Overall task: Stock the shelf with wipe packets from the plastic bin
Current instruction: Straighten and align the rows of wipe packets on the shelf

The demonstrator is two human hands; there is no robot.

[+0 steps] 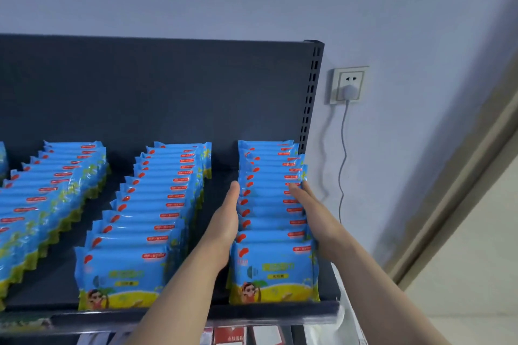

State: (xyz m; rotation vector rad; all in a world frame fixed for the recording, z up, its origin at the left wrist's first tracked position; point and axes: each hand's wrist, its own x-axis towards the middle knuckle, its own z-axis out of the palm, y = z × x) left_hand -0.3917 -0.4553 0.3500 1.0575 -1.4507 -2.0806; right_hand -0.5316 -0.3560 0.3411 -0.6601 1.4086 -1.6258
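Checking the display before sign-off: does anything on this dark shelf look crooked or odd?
Only slightly. In the right row of blue wipe packets, pressed between the left hand and right hand, the rearmost packets sit staggered sideways. The left row runs diagonally, though the wide lens may exaggerate. Nothing spilled or torn.
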